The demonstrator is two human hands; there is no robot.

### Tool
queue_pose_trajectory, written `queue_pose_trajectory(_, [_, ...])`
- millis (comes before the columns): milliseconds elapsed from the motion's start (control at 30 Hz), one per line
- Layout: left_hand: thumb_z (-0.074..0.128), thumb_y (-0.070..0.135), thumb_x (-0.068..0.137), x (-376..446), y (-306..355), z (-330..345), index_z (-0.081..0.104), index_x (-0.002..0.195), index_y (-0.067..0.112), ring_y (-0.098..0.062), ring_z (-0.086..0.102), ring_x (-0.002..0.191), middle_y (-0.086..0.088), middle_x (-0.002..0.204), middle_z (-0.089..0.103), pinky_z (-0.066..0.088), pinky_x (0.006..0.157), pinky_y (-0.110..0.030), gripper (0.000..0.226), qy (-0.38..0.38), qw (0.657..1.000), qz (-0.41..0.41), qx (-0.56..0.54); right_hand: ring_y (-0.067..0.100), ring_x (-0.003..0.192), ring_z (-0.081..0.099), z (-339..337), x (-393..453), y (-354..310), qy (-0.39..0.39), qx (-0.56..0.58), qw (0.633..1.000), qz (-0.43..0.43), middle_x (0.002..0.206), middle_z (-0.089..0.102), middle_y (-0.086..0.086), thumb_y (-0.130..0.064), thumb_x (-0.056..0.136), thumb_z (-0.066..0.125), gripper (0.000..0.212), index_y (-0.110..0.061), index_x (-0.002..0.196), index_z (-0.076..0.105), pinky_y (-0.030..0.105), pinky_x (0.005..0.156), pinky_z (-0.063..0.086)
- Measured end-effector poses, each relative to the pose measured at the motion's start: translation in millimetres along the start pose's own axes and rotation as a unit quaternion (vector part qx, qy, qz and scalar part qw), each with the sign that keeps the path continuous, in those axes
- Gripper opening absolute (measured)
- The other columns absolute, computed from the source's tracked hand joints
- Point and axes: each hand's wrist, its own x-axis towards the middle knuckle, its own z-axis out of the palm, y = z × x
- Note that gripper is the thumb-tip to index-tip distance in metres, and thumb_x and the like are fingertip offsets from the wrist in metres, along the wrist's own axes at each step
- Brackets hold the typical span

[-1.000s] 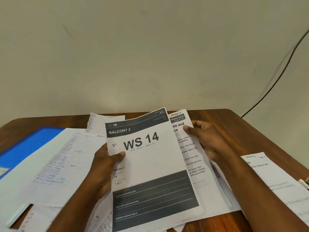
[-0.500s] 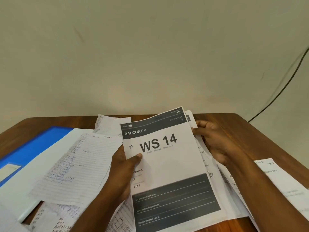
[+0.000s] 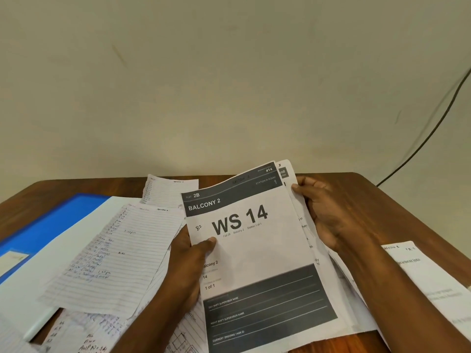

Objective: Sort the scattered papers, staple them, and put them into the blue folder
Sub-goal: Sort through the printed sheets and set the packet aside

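Observation:
I hold a printed sheet marked "WS 14" (image 3: 257, 253) in front of me, on top of other printed pages (image 3: 286, 171) whose edges show at its right. My left hand (image 3: 188, 261) grips the sheet's left edge, thumb on its face. My right hand (image 3: 326, 215) holds the stack's right edge, fingers curled round it. The blue folder (image 3: 46, 225) lies open at the left of the table. Lined handwritten sheets (image 3: 119, 256) lie partly over the folder's white inner side. No stapler is visible.
The brown wooden table (image 3: 397, 207) runs to a rounded far right corner. Another printed page (image 3: 433, 284) lies at the right edge. More handwritten notes (image 3: 76, 337) sit at the near left. A black cable (image 3: 433, 123) hangs on the wall.
The "WS 14" sheet has slid right over the pages behind it, covering most of them. Both hands moved right with the stack, and my view shifted.

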Motion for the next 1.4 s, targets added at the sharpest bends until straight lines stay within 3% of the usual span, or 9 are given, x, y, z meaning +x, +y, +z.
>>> queue_pose_trajectory(233, [0.065, 0.007, 0.102, 0, -2, 0, 0.064, 0.123, 0.028, -0.032, 0.080, 0.090, 0.001, 0.109, 0.081, 0.064, 0.076, -0.050, 0.029, -0.006, 1.000, -0.007, -0.021, 0.017, 0.079, 0.075, 9, -4, 2, -0.003, 0.001, 1.000, -0.013, 0.101, 0.080, 0.009, -0.008, 0.104, 0.052, 0.022, -0.008, 0.110, 0.073, 0.027, 0.063, 0.061])
queue_pose_trajectory(433, [0.067, 0.013, 0.102, -6, 2, 5, 0.060, 0.127, 0.032, -0.026, 0.080, 0.090, 0.007, 0.114, 0.079, 0.066, 0.074, -0.046, 0.032, -0.009, 0.999, 0.032, 0.011, 0.019, 0.087, 0.074, 11, -10, -8, -0.010, -0.039, 0.998, -0.042, 0.105, 0.080, 0.009, -0.014, 0.106, 0.053, 0.022, -0.012, 0.108, 0.074, 0.028, 0.071, 0.061])
queue_pose_trajectory(633, [0.069, 0.020, 0.101, -16, 9, 10, 0.051, 0.133, 0.035, -0.019, 0.076, 0.096, 0.016, 0.126, 0.069, 0.061, 0.062, -0.021, 0.040, 0.008, 0.994, 0.093, 0.062, 0.009, 0.081, 0.076, 16, -20, -19, -0.017, -0.088, 0.991, -0.097, 0.092, 0.081, -0.005, -0.032, 0.107, 0.051, 0.027, -0.018, 0.103, 0.074, 0.021, 0.071, 0.061])
queue_pose_trajectory(767, [0.072, 0.015, 0.099, -19, 15, 13, 0.040, 0.141, 0.040, -0.016, 0.079, 0.097, 0.018, 0.123, 0.071, 0.063, 0.064, -0.027, 0.059, 0.014, 0.996, 0.083, 0.022, 0.000, 0.084, 0.075, 15, -22, -17, -0.089, -0.165, 0.978, -0.086, 0.098, 0.080, -0.014, -0.024, 0.098, 0.067, 0.013, -0.024, 0.110, 0.072, 0.011, 0.064, 0.054])
queue_pose_trajectory(967, [0.075, 0.016, 0.096, -18, 25, 12, 0.051, 0.136, 0.034, -0.024, 0.080, 0.098, 0.007, 0.124, 0.076, 0.065, 0.085, -0.052, 0.050, 0.010, 0.999, -0.003, -0.049, 0.021, 0.101, 0.073, 8, -20, -11, -0.058, -0.220, 0.974, -0.013, 0.114, 0.078, -0.005, -0.019, 0.092, 0.074, 0.022, -0.023, 0.114, 0.072, 0.040, 0.087, 0.057])
queue_pose_trajectory(1100, [0.072, 0.018, 0.098, -14, 46, 4, 0.057, 0.134, 0.029, -0.021, 0.079, 0.099, 0.001, 0.116, 0.080, 0.063, 0.085, -0.045, 0.040, -0.021, 0.995, -0.045, -0.091, 0.007, 0.080, 0.075, 5, -28, -21, 0.027, -0.115, 0.993, -0.009, 0.104, 0.077, -0.003, -0.009, 0.095, 0.070, 0.014, -0.012, 0.109, 0.072, 0.025, 0.072, 0.057])
queue_pose_trajectory(1200, [0.071, 0.028, 0.099, -16, 63, -1, 0.063, 0.135, 0.024, -0.028, 0.075, 0.109, -0.003, 0.119, 0.078, 0.062, 0.083, -0.043, 0.037, -0.058, 0.994, -0.060, -0.068, 0.028, 0.107, 0.073, -9, -28, -26, 0.072, -0.022, 0.997, 0.027, 0.120, 0.076, 0.006, -0.010, 0.096, 0.069, 0.029, -0.009, 0.125, 0.069, 0.050, 0.103, 0.054])
queue_pose_trajectory(1300, [0.067, 0.027, 0.102, -24, 72, -1, 0.069, 0.129, 0.019, -0.027, 0.077, 0.100, -0.007, 0.110, 0.080, 0.061, 0.075, -0.040, 0.028, -0.077, 0.994, -0.061, -0.056, 0.034, 0.112, 0.072, -26, -30, -25, 0.097, 0.002, 0.995, 0.027, 0.125, 0.075, 0.005, -0.012, 0.096, 0.070, 0.024, -0.020, 0.118, 0.071, 0.061, 0.106, 0.050])
queue_pose_trajectory(1400, [0.064, 0.030, 0.102, -38, 74, 3, 0.071, 0.128, 0.017, -0.029, 0.076, 0.108, -0.004, 0.115, 0.080, 0.062, 0.086, -0.043, 0.029, -0.143, 0.988, -0.058, -0.009, 0.034, 0.114, 0.072, -37, -39, -21, 0.073, 0.022, 0.997, 0.033, 0.126, 0.075, 0.006, -0.007, 0.098, 0.065, 0.027, -0.020, 0.121, 0.070, 0.058, 0.107, 0.049])
